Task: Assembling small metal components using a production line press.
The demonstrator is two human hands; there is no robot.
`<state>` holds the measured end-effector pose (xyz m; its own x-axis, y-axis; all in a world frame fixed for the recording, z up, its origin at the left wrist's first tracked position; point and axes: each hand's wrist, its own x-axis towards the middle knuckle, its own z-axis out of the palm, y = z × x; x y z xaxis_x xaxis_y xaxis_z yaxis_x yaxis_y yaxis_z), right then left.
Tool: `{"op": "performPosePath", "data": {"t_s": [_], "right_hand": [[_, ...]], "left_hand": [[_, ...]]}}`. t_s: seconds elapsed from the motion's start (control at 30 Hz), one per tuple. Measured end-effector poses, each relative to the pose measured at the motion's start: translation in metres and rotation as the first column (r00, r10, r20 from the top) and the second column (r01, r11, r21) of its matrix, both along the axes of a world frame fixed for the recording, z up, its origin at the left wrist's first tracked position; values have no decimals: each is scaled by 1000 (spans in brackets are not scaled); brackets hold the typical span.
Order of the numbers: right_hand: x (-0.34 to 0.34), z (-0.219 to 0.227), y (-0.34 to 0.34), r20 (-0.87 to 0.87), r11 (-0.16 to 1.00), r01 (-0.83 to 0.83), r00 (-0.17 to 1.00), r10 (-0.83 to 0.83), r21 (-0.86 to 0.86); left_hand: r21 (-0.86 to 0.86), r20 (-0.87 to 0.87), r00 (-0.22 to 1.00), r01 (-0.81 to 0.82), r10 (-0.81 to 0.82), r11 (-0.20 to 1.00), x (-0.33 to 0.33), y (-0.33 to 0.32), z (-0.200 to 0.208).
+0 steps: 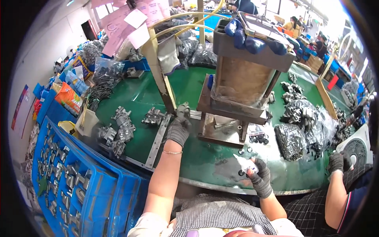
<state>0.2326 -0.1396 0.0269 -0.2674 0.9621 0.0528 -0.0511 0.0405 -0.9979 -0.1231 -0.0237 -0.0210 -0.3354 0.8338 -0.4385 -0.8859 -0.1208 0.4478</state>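
Note:
My left hand [179,130], in a dark grey glove, reaches to the foot of the beige post left of the press. Its fingers are closed around a small grey metal casting [183,107]. My right hand [261,179], gloved too, grips a white squeeze bottle [244,163] whose narrow tip points up and left over the green table. Several black rings [258,139] lie on the table beyond that bottle. Between and beyond my hands stands the heavy metal press [241,103], with a low steel base under its block.
Metal castings [123,128] lie in clusters on the green table [189,152]. Blue crates [104,189] full of castings stand at my left. Bagged parts [290,142] lie right of the press. A co-worker's gloved hand [337,162] is beside a fan [357,152] at far right.

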Motion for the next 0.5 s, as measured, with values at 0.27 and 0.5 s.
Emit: {"op": "performPosePath", "data": {"t_s": [0.27, 0.5], "right_hand": [[6, -4, 8, -70, 999, -38, 997, 37, -24], [8, -18, 12, -111, 997, -55, 993, 50, -47]], "left_hand": [[178, -72, 997, 38, -25, 983, 18, -16, 47], [-111, -661, -629, -458, -410, 882, 18, -123, 18]]}}
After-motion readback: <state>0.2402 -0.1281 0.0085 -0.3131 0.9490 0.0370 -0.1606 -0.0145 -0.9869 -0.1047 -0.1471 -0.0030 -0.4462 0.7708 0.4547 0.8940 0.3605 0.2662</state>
